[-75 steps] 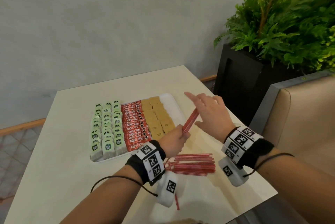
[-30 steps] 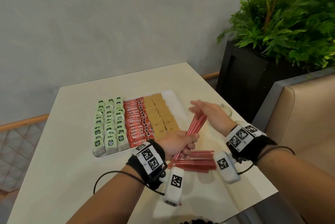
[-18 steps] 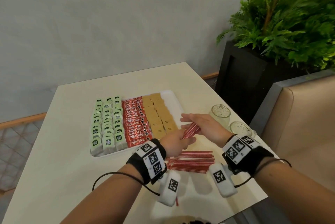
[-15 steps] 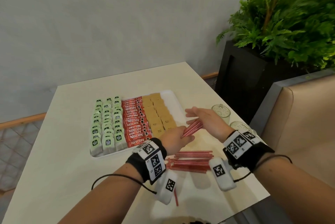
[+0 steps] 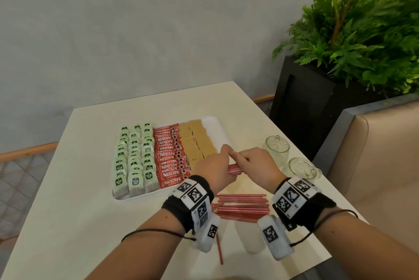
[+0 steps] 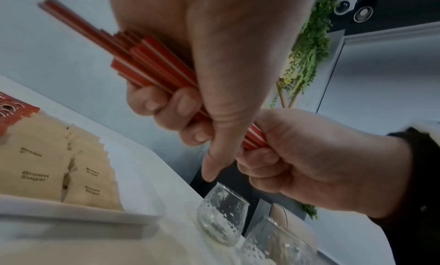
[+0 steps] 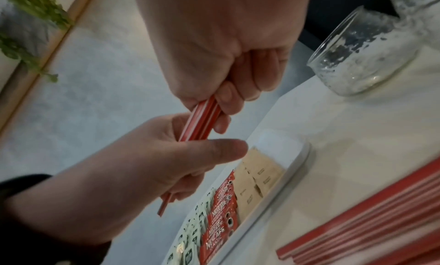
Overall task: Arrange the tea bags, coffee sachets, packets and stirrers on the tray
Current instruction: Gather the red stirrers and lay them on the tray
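A white tray (image 5: 216, 129) holds rows of green tea bags (image 5: 135, 157), red Nescafe sachets (image 5: 169, 157) and brown sugar packets (image 5: 196, 141). Just above the tray's right front corner, both hands hold one bundle of red-and-white stirrers (image 5: 234, 169). My left hand (image 5: 213, 166) grips its middle, fingers curled under it (image 6: 185, 107). My right hand (image 5: 256, 164) grips the right end of the bundle (image 7: 200, 122), its fingers curled around it. The bundle's other end (image 6: 95, 33) sticks out past my left hand.
A pile of stirrers (image 5: 240, 206) lies on the table in front of the tray, and one loose stirrer (image 5: 219, 250) lies near the front edge. Two small glasses (image 5: 277, 147) (image 5: 300, 167) stand to the right. A black planter (image 5: 301, 107) and a padded seat (image 5: 385, 155) flank the table.
Both hands have come lower and closer together. The bundle has tipped from a steep slant to nearly level. My right hand went from flat against the stirrer ends to curled around them.
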Available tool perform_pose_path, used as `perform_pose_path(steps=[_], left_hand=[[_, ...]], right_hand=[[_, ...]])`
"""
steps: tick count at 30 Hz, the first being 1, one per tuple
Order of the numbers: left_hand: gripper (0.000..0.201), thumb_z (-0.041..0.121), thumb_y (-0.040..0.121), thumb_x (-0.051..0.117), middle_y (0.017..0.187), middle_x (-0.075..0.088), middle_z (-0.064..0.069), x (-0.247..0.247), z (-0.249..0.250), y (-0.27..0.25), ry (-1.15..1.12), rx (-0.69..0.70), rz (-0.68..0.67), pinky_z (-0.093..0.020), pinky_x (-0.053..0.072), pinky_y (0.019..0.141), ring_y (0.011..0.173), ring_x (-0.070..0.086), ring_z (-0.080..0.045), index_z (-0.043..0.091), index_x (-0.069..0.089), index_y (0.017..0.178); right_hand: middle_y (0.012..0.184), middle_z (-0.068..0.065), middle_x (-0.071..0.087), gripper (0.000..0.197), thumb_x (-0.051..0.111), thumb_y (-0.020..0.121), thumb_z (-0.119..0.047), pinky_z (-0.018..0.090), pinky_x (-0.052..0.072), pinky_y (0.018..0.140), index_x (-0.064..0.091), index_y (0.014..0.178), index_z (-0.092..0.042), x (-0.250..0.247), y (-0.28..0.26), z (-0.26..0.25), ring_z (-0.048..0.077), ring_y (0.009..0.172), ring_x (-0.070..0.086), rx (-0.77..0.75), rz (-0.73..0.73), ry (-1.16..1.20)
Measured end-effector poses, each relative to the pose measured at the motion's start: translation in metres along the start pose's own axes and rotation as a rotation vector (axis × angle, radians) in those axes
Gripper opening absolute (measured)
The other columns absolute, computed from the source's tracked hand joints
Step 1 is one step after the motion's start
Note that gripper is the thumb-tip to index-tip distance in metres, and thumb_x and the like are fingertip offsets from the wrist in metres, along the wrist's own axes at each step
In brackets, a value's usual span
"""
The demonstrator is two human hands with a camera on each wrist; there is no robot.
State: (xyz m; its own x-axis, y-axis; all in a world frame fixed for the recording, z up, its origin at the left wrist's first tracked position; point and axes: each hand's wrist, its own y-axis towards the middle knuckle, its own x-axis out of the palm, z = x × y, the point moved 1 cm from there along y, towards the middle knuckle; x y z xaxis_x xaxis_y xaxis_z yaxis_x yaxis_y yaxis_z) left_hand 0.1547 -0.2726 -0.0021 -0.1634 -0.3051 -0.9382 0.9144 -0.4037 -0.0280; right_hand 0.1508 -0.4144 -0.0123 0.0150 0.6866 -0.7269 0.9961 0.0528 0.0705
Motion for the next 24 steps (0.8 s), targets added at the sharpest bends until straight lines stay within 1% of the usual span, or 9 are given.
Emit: perform_pose_path(steps=[4,6,8,12,16,18,20,22,24], left_hand=[[0.024,0.031,0.09,0.064,0.083,0.064,0.008,-0.01,-0.025,0.001,-0.185,-0.092,0.014,-0.028,0.047,0.061,0.072,0.06,-0.014,0.023,0.057,0.112],[0.014,0.024,0.093,0.064,0.071,0.064,0.005,-0.011,-0.043,0.003,-0.414,-0.233,0.053,-0.028,0.052,0.056,0.055,0.059,-0.011,0.02,0.061,0.106],[0.014,0.014,0.099,0.054,0.074,0.067,-0.006,-0.013,-0.049,0.002,-0.736,-0.393,0.075,-0.03,0.057,0.056,0.051,0.06,-0.014,0.011,0.059,0.112],[0.025,0.008,0.104,0.04,0.091,0.066,-0.015,-0.011,-0.036,0.003,-1.29,-0.585,0.089,-0.043,0.059,0.082,0.087,0.07,-0.034,0.0,0.052,0.125],[0.039,0.033,0.106,0.037,0.106,0.068,-0.02,-0.01,-0.017,0.006,-1.563,-0.655,0.069,-0.048,0.054,0.092,0.099,0.067,-0.033,0.001,0.055,0.119],[0.044,0.041,0.104,0.036,0.113,0.066,-0.016,-0.007,-0.012,0.012,-1.534,-0.665,0.07,-0.046,0.052,0.096,0.106,0.064,-0.031,0.005,0.055,0.12],[0.049,0.05,0.101,0.037,0.116,0.061,-0.006,-0.005,-0.011,0.017,-1.339,-0.599,0.063,-0.044,0.048,0.099,0.11,0.061,-0.028,0.013,0.046,0.133],[0.064,0.059,0.094,0.045,0.124,0.051,0.002,-0.008,-0.015,0.018,-1.021,-0.42,0.0,-0.037,0.043,0.1,0.117,0.055,-0.023,0.023,0.029,0.145],[0.072,0.059,0.088,0.057,0.123,0.043,0.007,-0.016,-0.017,0.016,-0.673,-0.172,-0.122,-0.029,0.04,0.093,0.118,0.051,-0.017,0.024,0.029,0.145]], right_hand=[[0.035,-0.012,0.047,0.057,0.05,0.098,-0.04,0.029,0.039,0.058,0.063,0.056,-0.005,-0.018,0.007,0.006,0.008,0.045,0.044,0.05,0.08,-0.038],[0.035,-0.008,0.044,0.058,0.051,0.098,-0.039,0.031,0.04,0.06,0.055,0.046,-0.012,-0.027,0.011,0.012,0.012,0.047,0.045,0.078,0.119,-0.014],[0.034,-0.009,0.042,0.061,0.051,0.098,-0.036,0.031,0.037,0.058,0.044,0.04,-0.02,-0.032,0.015,0.014,0.013,0.046,0.043,0.069,0.136,-0.014],[0.033,-0.017,0.044,0.061,0.048,0.1,-0.032,0.031,0.033,0.056,0.036,0.042,-0.016,-0.028,0.015,0.007,0.011,0.046,0.039,0.025,0.084,-0.063],[0.041,-0.002,0.036,0.057,0.047,0.099,-0.035,0.032,0.029,0.054,0.032,0.048,-0.013,-0.019,0.016,0.002,0.016,0.047,0.035,-0.024,0.076,-0.129],[0.046,0.002,0.031,0.058,0.049,0.098,-0.035,0.032,0.026,0.052,0.028,0.048,-0.015,-0.016,0.017,-0.004,0.018,0.047,0.032,-0.056,0.093,-0.158],[0.047,0.003,0.032,0.058,0.049,0.098,-0.037,0.034,0.026,0.053,0.029,0.048,-0.015,-0.016,0.018,-0.009,0.018,0.047,0.032,-0.07,0.111,-0.16],[0.047,0.003,0.037,0.057,0.048,0.098,-0.038,0.035,0.028,0.055,0.033,0.049,-0.014,-0.021,0.022,-0.01,0.017,0.048,0.036,-0.064,0.085,-0.167],[0.055,0.003,0.05,0.049,0.048,0.099,-0.038,0.034,0.033,0.058,0.046,0.058,-0.011,-0.03,0.027,-0.008,0.02,0.057,0.047,-0.038,0.03,-0.208]])
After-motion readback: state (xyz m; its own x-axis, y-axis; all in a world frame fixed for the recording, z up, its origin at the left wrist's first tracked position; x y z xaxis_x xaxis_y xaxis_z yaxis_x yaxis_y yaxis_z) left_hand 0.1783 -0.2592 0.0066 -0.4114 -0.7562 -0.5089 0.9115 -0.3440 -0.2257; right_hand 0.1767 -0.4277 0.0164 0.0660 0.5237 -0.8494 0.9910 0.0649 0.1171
